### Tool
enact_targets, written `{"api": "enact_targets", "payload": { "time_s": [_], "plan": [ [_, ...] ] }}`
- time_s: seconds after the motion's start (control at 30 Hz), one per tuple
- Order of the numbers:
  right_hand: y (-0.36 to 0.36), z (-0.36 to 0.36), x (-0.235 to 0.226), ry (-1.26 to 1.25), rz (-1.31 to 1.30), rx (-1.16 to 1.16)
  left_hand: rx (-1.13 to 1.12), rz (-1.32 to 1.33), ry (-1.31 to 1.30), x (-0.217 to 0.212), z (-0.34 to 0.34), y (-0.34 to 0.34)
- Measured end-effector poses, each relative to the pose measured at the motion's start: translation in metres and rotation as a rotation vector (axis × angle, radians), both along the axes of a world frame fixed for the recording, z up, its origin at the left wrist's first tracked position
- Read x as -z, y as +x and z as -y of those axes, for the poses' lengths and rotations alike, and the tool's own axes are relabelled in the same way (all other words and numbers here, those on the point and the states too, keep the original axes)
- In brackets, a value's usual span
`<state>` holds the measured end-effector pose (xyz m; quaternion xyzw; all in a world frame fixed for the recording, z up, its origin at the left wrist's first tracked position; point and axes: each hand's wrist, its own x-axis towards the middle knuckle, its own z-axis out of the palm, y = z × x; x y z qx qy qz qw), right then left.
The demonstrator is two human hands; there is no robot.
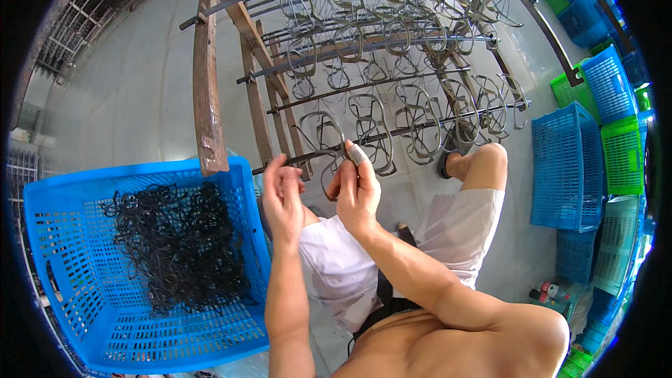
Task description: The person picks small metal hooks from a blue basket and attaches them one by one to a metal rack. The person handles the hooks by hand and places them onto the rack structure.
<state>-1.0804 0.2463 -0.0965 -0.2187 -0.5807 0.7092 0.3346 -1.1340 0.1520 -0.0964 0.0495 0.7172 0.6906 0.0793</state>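
Note:
My right hand (357, 189) pinches a dark spectacle frame (323, 141) at its rim, thumb taped, holding it against the lowest metal rod (420, 126) of a wooden rack. Beside it, my left hand (282, 196) has its fingers curled by the same frame's lower edge, close to the rod's near end; whether it grips the frame is unclear. Several more spectacle frames (420, 129) hang in rows on the rods above. To my left stands a blue plastic crate (77, 266) with a tangled heap of dark frames (178, 241) inside.
The rack's wooden posts (207, 91) lean just past the crate. Stacked blue and green crates (581, 161) line the right side. My knees in white shorts (455, 231) sit under the rack, one sandalled foot (451, 161) forward. The floor is grey concrete.

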Motion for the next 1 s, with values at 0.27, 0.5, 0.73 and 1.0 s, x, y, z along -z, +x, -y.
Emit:
{"api": "enact_targets", "payload": {
  "time_s": [0.27,0.5,0.73,1.0],
  "plan": [
    [-0.022,0.014,0.012,-0.110,0.193,0.110,0.017,0.098,0.096,0.004,-0.016,0.003],
    [-0.022,0.022,0.009,-0.217,0.051,0.000,0.033,0.144,0.208,0.006,-0.014,0.003],
    [-0.027,0.033,0.022,-0.049,0.093,0.064,0.090,0.097,0.149,0.003,-0.009,-0.001],
    [-0.028,0.034,0.018,-0.060,0.103,0.063,0.060,0.114,0.199,0.001,-0.010,-0.004]
  ]
}}
